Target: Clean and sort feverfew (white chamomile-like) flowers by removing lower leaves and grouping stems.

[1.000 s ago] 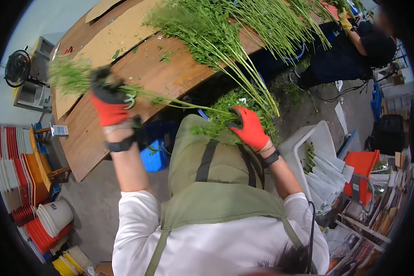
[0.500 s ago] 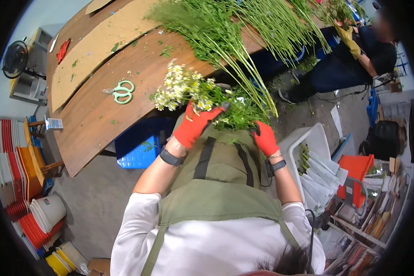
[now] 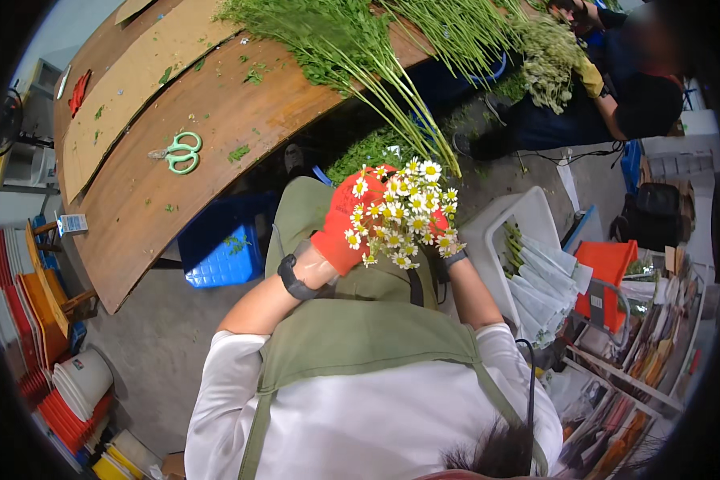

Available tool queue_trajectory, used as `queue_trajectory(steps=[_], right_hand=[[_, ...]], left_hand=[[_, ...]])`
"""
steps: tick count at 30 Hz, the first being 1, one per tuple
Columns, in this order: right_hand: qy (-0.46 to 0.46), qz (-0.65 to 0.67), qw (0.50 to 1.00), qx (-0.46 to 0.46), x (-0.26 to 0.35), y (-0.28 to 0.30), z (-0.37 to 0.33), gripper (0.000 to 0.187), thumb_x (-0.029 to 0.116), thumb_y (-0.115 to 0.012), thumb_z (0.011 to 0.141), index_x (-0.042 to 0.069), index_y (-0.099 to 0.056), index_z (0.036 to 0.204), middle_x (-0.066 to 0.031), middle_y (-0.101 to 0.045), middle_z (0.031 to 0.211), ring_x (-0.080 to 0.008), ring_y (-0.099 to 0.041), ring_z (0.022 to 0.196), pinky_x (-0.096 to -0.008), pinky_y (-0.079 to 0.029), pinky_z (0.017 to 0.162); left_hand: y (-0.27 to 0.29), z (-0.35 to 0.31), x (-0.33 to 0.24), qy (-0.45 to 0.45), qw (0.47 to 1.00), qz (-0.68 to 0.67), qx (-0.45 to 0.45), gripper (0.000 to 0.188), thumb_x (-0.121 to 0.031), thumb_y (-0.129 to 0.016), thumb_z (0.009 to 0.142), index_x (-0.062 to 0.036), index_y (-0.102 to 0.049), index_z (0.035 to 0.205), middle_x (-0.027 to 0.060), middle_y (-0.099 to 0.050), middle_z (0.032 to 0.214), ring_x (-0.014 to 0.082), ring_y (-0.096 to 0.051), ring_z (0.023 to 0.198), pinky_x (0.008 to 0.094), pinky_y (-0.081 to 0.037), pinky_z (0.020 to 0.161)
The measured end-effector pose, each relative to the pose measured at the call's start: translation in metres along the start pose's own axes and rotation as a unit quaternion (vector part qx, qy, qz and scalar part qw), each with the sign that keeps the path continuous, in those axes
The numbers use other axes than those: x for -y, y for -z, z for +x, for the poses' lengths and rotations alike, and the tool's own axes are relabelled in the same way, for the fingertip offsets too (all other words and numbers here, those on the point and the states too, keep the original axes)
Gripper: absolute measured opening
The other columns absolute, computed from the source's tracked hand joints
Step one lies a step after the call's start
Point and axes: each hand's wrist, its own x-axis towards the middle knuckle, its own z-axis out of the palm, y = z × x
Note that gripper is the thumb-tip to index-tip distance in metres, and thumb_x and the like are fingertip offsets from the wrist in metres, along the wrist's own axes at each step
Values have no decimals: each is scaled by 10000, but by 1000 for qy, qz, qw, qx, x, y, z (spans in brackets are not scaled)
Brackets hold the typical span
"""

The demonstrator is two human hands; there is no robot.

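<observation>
A bunch of small white daisy-like flowers with yellow centres [image 3: 404,210] is upright in front of my lap, heads facing up toward me. My left hand [image 3: 342,222], in a red glove, is closed on the bunch at its left side; the fingertips are partly covered by blossoms. Behind the flowers' right side is my right hand [image 3: 440,222], also red-gloved, with its fingers hidden. Green-handled scissors [image 3: 182,153] lie on the wooden table [image 3: 240,112] to the left. Long leafy green stems [image 3: 392,80] hang over the table's near edge.
A blue crate [image 3: 222,252] stands under the table. To my right, a pale bin [image 3: 488,240] holds paper-wrapped bundles [image 3: 544,280], beside an orange container [image 3: 606,276]. Cut greenery [image 3: 368,156] lies beyond my knees. At the far right a yellow-gloved co-worker [image 3: 644,96] holds plants.
The flower bunch has moved right and nearer to me, its heads now turned upward. My hands have come together around it. The co-worker's plants have moved lower.
</observation>
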Motion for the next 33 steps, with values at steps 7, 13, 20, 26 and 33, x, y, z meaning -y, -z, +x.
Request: queue_trajectory(steps=[7,13,20,26,33], right_hand=[[-33,86,996,10,-15,-14,-11,499,98,-705,808,25,-586,1287,-208,-650,1204,-415,-600,1109,-485,-484,953],[25,8,999,30,6,-4,5,454,87,-677,822,70,-620,1272,-180,-667,1204,-381,-615,1134,-455,-491,971],[-52,-8,995,81,28,22,15,412,96,-684,812,102,-653,1223,-176,-677,1180,-375,-613,1140,-453,-493,967],[-71,2,995,65,44,65,3,488,160,-725,824,114,-618,1298,-135,-651,1275,-345,-580,1206,-429,-429,1044],[-107,118,987,-18,109,100,40,530,95,-735,817,128,-617,1333,-149,-693,1178,-320,-676,918,-398,-533,799]], left_hand=[[5,-4,22,263,817,-509,-61,315,-199,-549,1029,-61,-587,1310,67,-656,1294,181,-634,1176,360,-527,973],[17,-6,31,214,832,-511,1,331,-155,-519,1034,-58,-543,1350,78,-606,1376,200,-594,1254,367,-492,1045],[36,-1,-6,-32,993,4,112,517,-91,-625,954,-60,-448,1439,107,-570,1415,228,-553,1293,397,-476,1074],[122,62,-47,53,983,43,-171,453,-368,-672,948,5,-676,1205,101,-715,1058,209,-668,957,347,-522,883],[331,92,-46,-72,932,-308,-176,396,-208,-515,1052,-76,-486,1424,188,-582,1323,318,-617,1152,424,-521,1004]])
